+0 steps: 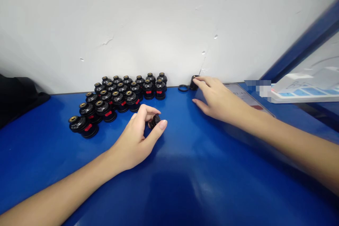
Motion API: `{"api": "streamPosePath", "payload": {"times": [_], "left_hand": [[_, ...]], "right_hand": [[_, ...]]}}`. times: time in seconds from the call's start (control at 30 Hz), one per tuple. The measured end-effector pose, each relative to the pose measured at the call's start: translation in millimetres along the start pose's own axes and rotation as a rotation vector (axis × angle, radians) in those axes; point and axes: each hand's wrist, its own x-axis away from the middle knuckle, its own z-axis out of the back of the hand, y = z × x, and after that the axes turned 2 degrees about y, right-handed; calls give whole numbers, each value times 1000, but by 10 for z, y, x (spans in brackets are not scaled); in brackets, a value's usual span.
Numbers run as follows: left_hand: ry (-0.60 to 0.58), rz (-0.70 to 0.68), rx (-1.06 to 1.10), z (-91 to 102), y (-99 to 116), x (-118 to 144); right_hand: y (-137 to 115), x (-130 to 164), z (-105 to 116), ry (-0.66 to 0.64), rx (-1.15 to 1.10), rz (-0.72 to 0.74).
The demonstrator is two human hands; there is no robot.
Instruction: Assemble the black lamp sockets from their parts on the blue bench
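Note:
My left hand rests on the blue table and pinches a small black round part between thumb and fingers. My right hand reaches toward the wall, its fingertips on a black part that stands by the table's far edge. A loose black ring lies just left of that part. Left of both hands, several black knob-shaped parts with brass centres and red marks stand in rows against the wall.
A white wall closes the table's far side. A dark cloth or bag lies at the far left. At the right sit a flat phone-like device and a white machine with a blue panel.

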Motion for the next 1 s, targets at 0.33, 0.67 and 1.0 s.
{"api": "streamPosePath", "payload": {"times": [0.33,0.67,1.0], "left_hand": [[75,-44,14,-14,-43,-22],[31,-133,124,-10,-70,-42],[169,-93,-101,-17,-99,-24]], "right_hand": [[-440,56,252,87,-248,54],[-904,297,272,97,-614,291],[-564,-109,228,-2,-280,133]]}}
